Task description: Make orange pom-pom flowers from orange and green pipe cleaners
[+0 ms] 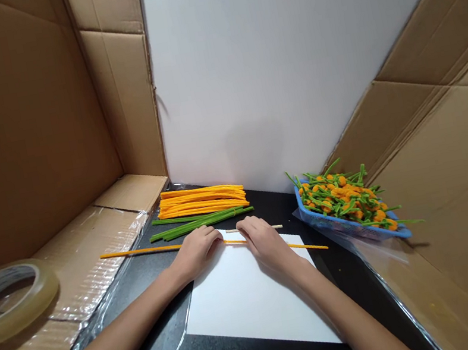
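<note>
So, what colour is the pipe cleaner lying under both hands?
The pipe cleaner is orange; it shows best in the head view, left of the hands.

Apparently packing tape roll [19, 318] on cardboard [128, 193]

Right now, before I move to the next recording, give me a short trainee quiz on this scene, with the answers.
1. True or false: the left hand and the right hand both rest on the orange pipe cleaner, which crosses the top of the white paper sheet.
2. What fills the blue plastic basket?
A) Rolls of tape
B) Orange-headed flowers on green stems
C) Sheets of paper
3. Fill in the blank: seen from the head camera, the roll of clear tape lies on the ___ side of the view.

Key: 1 true; 2 B; 3 left.
</note>
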{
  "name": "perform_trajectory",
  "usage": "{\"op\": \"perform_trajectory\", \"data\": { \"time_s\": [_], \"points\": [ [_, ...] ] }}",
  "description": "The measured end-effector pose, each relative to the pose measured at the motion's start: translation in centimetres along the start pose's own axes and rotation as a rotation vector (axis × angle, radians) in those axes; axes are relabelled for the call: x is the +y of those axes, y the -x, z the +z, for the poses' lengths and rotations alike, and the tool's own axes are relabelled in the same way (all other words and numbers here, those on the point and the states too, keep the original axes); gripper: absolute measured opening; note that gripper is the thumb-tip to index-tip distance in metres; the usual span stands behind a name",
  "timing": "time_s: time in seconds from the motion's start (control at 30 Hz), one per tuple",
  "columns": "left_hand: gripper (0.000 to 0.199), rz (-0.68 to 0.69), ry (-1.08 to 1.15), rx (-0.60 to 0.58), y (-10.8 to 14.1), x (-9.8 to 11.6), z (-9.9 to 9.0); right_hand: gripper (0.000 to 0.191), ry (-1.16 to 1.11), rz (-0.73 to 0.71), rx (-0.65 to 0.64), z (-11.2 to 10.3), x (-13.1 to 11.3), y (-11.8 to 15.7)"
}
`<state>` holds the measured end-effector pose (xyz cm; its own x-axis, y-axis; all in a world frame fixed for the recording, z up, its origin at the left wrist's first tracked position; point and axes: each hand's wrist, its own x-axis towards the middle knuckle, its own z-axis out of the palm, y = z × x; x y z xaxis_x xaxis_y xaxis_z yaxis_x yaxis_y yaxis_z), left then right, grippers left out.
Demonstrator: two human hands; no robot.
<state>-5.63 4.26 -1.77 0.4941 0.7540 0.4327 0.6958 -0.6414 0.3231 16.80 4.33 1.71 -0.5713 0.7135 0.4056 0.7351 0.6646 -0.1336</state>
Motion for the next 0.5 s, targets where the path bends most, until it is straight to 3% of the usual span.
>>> {"op": "perform_trajectory", "data": {
  "time_s": [0.1,0.2,0.33,0.5],
  "points": [
    [0.026,-0.032,0.019,0.045,0.1,0.3,-0.4,0.026,-0.037,0.035,0.059,-1.8,-0.7,1.9],
    [0.027,-0.057,0.014,0.115,0.1,0.9,-0.9,0.031,-0.071,0.280,0.116,-3.2,0.4,4.0],
    [0.026,0.075,-0.041,0.181,0.0,1.2,-1.7,0.021,-0.062,0.402,-0.184,-4.0,3.1,5.8],
    [0.024,0.169,-0.125,0.218,-0.4,-0.2,-3.1,0.024,-0.001,0.493,-0.151,-4.9,5.7,6.3]
  ]
}}
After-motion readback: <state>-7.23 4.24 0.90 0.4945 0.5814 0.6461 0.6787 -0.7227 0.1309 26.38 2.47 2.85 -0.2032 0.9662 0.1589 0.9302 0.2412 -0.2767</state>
